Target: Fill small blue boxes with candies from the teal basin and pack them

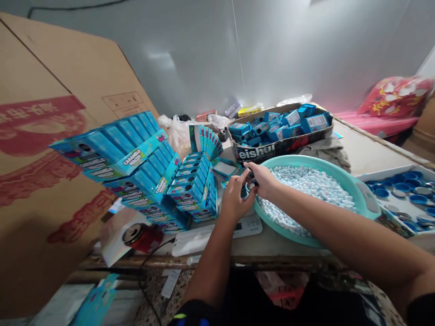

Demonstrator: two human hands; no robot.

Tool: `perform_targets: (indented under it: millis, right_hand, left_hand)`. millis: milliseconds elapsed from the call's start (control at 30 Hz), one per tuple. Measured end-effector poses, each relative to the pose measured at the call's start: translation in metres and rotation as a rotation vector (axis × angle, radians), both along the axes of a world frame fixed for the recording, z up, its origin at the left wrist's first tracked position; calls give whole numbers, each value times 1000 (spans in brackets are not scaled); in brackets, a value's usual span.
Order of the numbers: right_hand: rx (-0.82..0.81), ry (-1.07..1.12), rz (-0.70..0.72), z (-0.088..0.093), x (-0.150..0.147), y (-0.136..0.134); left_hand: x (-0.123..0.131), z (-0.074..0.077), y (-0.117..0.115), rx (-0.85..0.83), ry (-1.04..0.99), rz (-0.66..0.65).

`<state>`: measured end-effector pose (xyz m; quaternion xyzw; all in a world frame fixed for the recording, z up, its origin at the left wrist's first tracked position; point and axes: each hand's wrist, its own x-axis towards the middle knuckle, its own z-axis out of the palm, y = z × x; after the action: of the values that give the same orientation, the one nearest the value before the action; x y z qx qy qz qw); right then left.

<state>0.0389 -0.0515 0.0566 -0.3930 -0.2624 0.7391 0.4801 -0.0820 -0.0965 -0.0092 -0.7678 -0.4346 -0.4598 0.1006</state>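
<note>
Two bare forearms reach in from the bottom of the view, the left hand and right hand together, their fingertips pinching a small blue item too small to read. They sit just above the rim of a round turquoise plastic basin heaped with pale wrapped sweets. Below the left hand lies a white digital scale, near the tabletop's front edge. Just left, stacks of turquoise cartons lean; a stray elbow could topple them, and a bump could spill sweets over the rim. Room is tight: a large cardboard sheet walls the left, and a white tray of blue lids crowds the right.
</note>
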Motion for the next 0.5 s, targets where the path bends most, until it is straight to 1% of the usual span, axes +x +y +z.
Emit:
perform_targets:
  millis: [133,233,333,433,500]
  right_hand:
    - [8,-15,12,-6,0,-1]
    - [17,-40,2,-11,2,0]
    - [-10,-71,8,-13,4,0]
    - [-39,-75,7,-9,5,-3]
    - [-59,-66,6,-6,7,-6]
  left_hand:
    - [1,-4,-3,-67,-10,21]
    - [5,-9,-6,-130,-72,29]
    - [10,-16,-7,-198,-142,98]
    - [12,-19,-7,-226,-103,184]
    - [14,-19,-7,-232,-52,195]
